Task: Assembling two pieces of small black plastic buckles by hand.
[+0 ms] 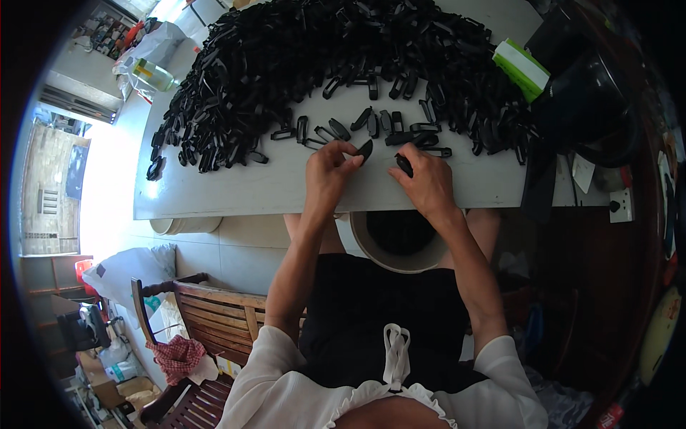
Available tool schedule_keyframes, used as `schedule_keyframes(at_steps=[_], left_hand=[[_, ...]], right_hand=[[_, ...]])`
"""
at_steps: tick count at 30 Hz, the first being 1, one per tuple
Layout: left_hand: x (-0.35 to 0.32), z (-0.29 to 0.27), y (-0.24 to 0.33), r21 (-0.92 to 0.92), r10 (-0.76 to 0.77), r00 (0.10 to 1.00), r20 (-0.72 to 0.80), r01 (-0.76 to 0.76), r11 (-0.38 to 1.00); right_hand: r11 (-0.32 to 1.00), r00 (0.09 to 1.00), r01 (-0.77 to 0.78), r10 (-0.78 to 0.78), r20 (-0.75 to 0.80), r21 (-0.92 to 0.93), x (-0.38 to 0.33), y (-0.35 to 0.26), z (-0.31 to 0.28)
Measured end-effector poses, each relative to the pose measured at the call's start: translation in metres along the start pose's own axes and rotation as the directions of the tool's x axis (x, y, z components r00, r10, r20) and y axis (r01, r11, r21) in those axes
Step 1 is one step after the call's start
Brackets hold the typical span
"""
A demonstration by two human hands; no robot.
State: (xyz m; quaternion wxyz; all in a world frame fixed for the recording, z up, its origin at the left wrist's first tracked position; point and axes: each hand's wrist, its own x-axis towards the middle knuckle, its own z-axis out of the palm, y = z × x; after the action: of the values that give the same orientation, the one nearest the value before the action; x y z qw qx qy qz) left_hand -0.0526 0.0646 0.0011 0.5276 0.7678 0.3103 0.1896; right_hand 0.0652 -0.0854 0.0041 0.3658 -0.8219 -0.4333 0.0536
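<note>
Two hands at near bench (pixel 250 189) edge, head view. Left hand (pixel 330 170) pinches black plastic clip (pixel 365 149); right hand (pixel 426 179) closed on another black piece (pixel 404 164), just apart. Huge clip pile (pixel 314 64) far, loose ones between. Bucket (pixel 397 243) below bench, near lap.

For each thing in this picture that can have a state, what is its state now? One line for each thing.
left hand: closed on a black plastic piece, held above the table edge
right hand: closed on a second black piece
pile of black pieces: heaped loose on the white table
bucket: open, under the table edge, dark inside
plastic bottle: lying on its side
</note>
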Motion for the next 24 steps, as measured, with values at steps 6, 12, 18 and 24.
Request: schedule_keyframes(at_steps=[6, 12, 18, 24], left_hand=[[-0.021, -0.013, 0.002, -0.667, -0.127, 0.834, 0.536, 0.512, 0.541], [-0.048, -0.007, 0.006, -0.514, -0.09, 0.771, 0.63, 0.501, 0.696], [-0.046, 0.022, 0.041, -0.246, -0.047, 0.941, 0.337, 0.136, 0.96], [-0.021, 0.057, 0.049, -0.474, -0.005, 0.939, 0.343, 0.178, 0.862]], right_hand=[[0.983, 0.993, -0.029, 0.048, -0.103, 0.18, -0.006, 0.013, -0.008], [0.689, 0.955, -0.224, 0.296, 0.015, 0.689, -0.019, 0.024, -0.039], [0.27, 0.94, -0.333, 0.174, 0.294, 0.903, -0.028, 0.033, -0.048], [0.345, 0.904, -0.424, 0.113, 0.412, 0.837, -0.03, 0.021, -0.047]])
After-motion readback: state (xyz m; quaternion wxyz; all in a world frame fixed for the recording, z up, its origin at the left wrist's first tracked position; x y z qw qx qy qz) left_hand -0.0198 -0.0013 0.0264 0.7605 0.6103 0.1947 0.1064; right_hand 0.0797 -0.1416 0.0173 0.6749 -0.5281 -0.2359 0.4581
